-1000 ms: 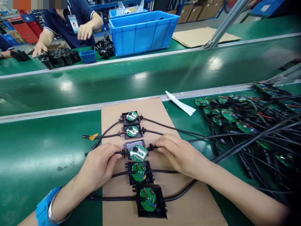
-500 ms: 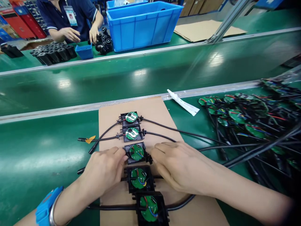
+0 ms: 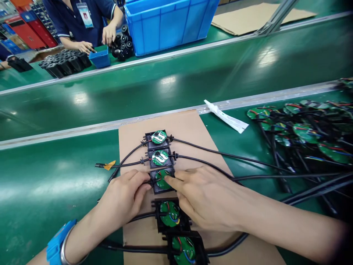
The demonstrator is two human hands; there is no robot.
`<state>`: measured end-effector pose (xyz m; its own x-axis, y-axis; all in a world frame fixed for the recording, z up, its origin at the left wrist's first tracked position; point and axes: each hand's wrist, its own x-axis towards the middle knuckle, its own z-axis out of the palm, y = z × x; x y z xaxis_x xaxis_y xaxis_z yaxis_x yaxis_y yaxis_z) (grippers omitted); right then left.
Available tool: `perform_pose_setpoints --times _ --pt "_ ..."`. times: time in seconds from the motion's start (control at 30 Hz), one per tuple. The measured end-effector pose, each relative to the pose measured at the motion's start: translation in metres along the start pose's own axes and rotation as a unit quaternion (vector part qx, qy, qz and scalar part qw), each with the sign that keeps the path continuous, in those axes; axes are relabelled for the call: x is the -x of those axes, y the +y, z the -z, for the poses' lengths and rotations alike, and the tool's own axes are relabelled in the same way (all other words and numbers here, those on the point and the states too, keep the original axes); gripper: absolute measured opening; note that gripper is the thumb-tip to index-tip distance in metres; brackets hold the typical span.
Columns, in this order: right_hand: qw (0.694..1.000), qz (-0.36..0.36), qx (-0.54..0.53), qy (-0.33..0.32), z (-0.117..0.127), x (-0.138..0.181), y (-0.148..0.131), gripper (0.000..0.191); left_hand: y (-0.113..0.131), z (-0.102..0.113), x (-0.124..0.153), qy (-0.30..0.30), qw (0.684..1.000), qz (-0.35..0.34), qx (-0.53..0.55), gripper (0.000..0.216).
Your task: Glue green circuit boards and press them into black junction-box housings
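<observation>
The green tabletop spreads before you, ending at a pale metal rail; past that, a co-worker sits beside a big blue bin. Under your work lies a cardboard sheet, with side room to its left. On your right, a heap of wired boards crowds the space, and loose cables cross beneath and beyond your right forearm. Your right hand has its index fingertip on a board; its other fingers bend in low beside it, and you cannot tell whether they grip anything. Your left hand has thumb and index nearly together, pinching the left cable where it enters the housing. That third black housing from the far end sits between your hands, two housings beyond it and two nearer you, the nearest cut off below. A white packet lies near the rail. Smallest is the round green board in the third housing, partly hidden by your right fingers.
</observation>
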<state>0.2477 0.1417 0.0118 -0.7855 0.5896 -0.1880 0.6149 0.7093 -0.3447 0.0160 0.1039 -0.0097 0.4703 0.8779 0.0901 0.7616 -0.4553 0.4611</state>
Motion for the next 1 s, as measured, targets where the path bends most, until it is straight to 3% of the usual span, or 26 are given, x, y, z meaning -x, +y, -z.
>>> perform_pose_setpoints --times 0.17,0.3,0.47,0.53,0.6,0.7,0.87,1.0 --pt "1.000 -0.010 -0.001 0.009 -0.003 0.001 -0.004 0.032 -0.002 -0.006 0.009 0.044 0.993 -0.077 -0.082 0.020" --pt "1.000 -0.015 -0.002 0.027 -0.007 0.002 -0.004 0.029 0.008 -0.008 0.007 0.016 0.977 -0.091 -0.191 0.026" --pt "0.999 -0.014 0.002 0.051 -0.007 0.002 -0.005 0.026 0.026 -0.006 -0.006 -0.049 0.929 -0.088 -0.356 0.019" --pt "0.998 -0.015 0.010 0.056 -0.006 0.002 -0.007 0.027 0.028 -0.003 -0.006 -0.061 0.928 -0.068 -0.361 0.017" --pt "0.999 -0.018 0.012 0.046 -0.005 0.002 -0.009 0.026 0.028 -0.003 -0.001 -0.031 0.941 -0.056 -0.332 0.021" --pt "0.999 -0.015 0.008 0.043 -0.004 0.002 -0.010 0.026 0.028 -0.010 0.009 0.019 0.954 -0.063 -0.291 0.044" --pt "0.999 -0.025 -0.007 0.041 -0.003 0.002 -0.011 0.027 0.029 -0.029 0.016 -0.004 0.952 -0.057 -0.301 0.052" --pt "0.998 -0.021 -0.060 0.026 0.003 0.004 -0.007 0.029 0.026 -0.023 0.012 -0.010 0.966 -0.052 -0.251 0.055"
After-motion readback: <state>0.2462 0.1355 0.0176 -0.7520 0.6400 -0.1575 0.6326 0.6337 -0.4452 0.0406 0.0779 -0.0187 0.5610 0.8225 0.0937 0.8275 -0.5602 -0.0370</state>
